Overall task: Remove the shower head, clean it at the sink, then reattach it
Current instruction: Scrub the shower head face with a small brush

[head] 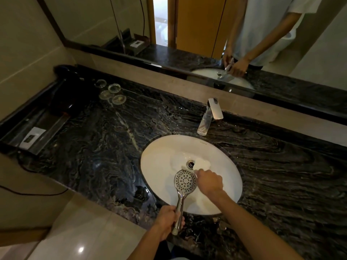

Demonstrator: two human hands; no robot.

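A chrome shower head (185,182) with a round perforated face is held over the white oval sink (159,166), face up. My left hand (168,220) is shut around its handle near the sink's front rim. My right hand (209,182) is closed beside the head's right edge, fingers touching its rim; a bit of white shows at the fingertips, and I cannot tell whether it is a cloth or the basin. The chrome faucet (210,115) stands behind the sink with no water running. The drain (191,164) lies just beyond the head.
A dark marble counter (105,147) surrounds the sink. Several glass coasters (112,92) sit at the back left beside a black hair dryer (65,91) and a tray (32,134). A mirror (187,25) spans the wall behind. A black cable (33,193) hangs at the left.
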